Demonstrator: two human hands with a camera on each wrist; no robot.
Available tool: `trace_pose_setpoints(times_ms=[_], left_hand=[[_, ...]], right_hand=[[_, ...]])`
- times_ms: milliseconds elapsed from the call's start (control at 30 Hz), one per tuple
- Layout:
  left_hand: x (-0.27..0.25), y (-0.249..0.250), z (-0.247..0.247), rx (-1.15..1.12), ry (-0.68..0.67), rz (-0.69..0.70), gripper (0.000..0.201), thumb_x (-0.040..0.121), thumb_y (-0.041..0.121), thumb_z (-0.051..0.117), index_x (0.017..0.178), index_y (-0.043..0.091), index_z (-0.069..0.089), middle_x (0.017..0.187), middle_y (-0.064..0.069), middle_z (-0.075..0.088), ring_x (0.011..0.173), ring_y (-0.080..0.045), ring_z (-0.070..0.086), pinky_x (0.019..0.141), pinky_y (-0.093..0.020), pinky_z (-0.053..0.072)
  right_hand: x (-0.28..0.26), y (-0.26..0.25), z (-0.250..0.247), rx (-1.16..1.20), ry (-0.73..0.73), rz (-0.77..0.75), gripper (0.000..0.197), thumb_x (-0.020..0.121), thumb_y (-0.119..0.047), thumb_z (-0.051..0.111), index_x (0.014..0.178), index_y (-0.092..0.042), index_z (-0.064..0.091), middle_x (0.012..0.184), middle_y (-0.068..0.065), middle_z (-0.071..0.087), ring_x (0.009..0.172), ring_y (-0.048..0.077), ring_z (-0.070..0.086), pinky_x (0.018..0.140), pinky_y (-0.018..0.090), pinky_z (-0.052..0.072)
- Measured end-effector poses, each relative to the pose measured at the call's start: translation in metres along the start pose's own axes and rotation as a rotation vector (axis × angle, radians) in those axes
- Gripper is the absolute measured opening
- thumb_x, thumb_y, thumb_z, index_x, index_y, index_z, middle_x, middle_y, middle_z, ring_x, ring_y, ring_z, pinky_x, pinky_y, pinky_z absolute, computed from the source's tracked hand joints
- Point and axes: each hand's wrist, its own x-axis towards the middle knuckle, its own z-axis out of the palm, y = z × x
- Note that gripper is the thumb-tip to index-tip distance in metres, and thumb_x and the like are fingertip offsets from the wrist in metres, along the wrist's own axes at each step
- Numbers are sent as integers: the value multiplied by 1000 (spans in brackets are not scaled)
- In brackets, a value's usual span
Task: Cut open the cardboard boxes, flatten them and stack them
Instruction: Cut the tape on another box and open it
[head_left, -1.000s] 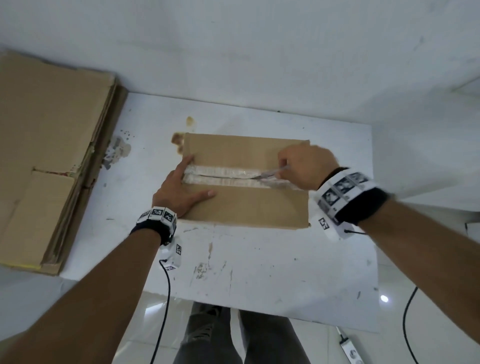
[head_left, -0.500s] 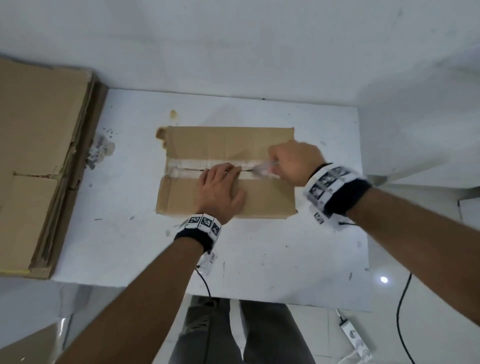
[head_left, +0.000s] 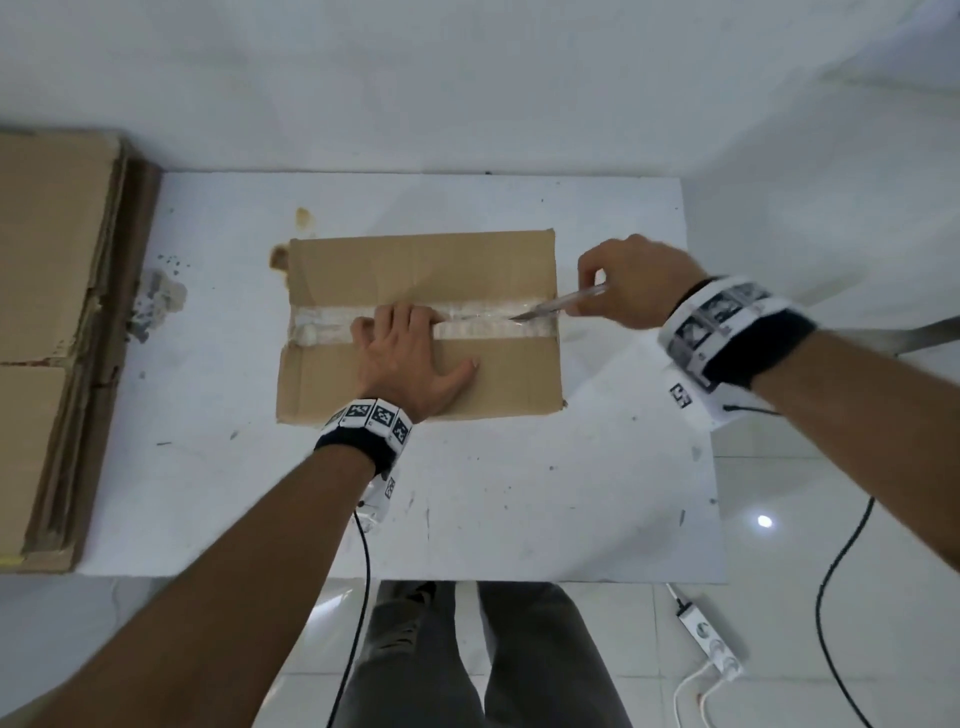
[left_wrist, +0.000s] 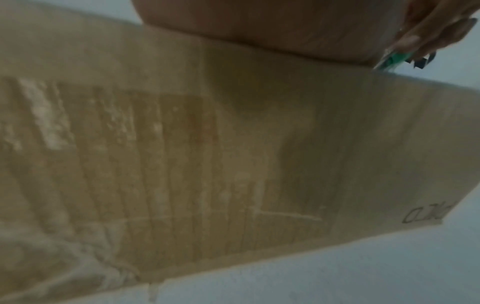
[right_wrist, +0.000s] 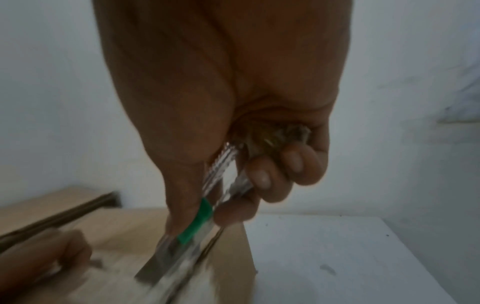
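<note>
A closed brown cardboard box (head_left: 415, 270) lies on the white table (head_left: 519, 493), its top seam covered by a strip of clear tape (head_left: 488, 325). My left hand (head_left: 410, 353) presses flat on the box top, fingertips on the tape near its middle. My right hand (head_left: 628, 280) grips a clear-handled utility knife (head_left: 558, 303) with a green slider (right_wrist: 197, 222). The blade tip touches the tape near the box's right end. In the left wrist view the box side (left_wrist: 233, 164) fills the picture, blurred.
A stack of flattened cardboard (head_left: 47, 312) lies along the table's left edge. A white wall stands behind the table. A power strip (head_left: 709, 639) and cables lie on the tiled floor at the right. My legs (head_left: 467, 660) stand against the table's near edge.
My right hand has drawn the knife rightward along the tape, from mid-seam to the box's right end. My left hand shifted from the left end to the middle of the box.
</note>
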Motion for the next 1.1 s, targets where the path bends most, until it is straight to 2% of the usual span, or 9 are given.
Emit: trace_pose_setpoints(times_ms=[67,200,333,433,600,700,867,1000,1100], left_hand=[[2,0,0,13,13,16,72,76,80,46,116,21,57,114,1,54,113,-26,45,102,-53,31],[9,0,0,11,-6,16,74,79,83,41,113,18,56,109,-3,56,108,-27,45,98,-50,32],[9,1,0,-13,18,44,74,78,84,42,107,17,54,99,-4,54,101,-27,45,96,-49,32],[8,1,-1,-17,9,33,75,77,84,42,103,14,51,97,-7,55,100,-29,46,100,-51,34],[9,-4,1,-37,36,61,77,76,83,47,103,12,55,95,-10,56,103,-33,49,109,-59,31],[10,-4,-1,-39,11,69,77,77,82,46,105,11,56,95,-9,56,103,-32,51,113,-62,27],[5,-2,-2,-49,27,88,78,77,80,46,106,9,57,97,-10,58,106,-34,53,116,-64,22],[7,-1,-4,-22,-5,50,83,76,83,43,106,6,57,98,-12,58,107,-35,53,118,-63,20],[10,-4,-3,-15,13,40,79,80,82,42,104,8,56,98,-11,57,106,-35,50,116,-63,24]], right_hand=[[-3,7,-4,44,13,27,29,85,-59,69,83,-31,65,87,-4,62,74,19,62,65,31,44],[-11,-2,17,-4,63,13,30,92,-54,62,88,-25,64,85,1,62,79,24,62,66,32,45],[-11,12,0,83,33,47,29,84,-57,71,82,-29,66,90,-2,62,78,20,62,64,30,43],[-11,0,9,19,26,28,30,89,-53,67,89,-23,68,91,2,65,81,24,64,67,32,45],[-17,26,-14,90,24,86,28,84,-55,73,83,-28,65,87,-2,63,82,20,62,71,33,47],[-23,17,5,36,40,64,32,87,-56,68,90,-24,68,90,1,64,81,25,63,66,31,43],[-24,27,6,53,39,50,29,87,-56,68,88,-27,66,91,-2,64,80,20,62,57,27,35],[-35,41,24,234,73,83,35,88,-59,64,87,-25,70,81,-5,62,77,20,63,66,29,47],[-44,50,39,437,122,155,37,89,-59,64,82,-23,71,68,-11,60,65,12,62,61,27,47]])
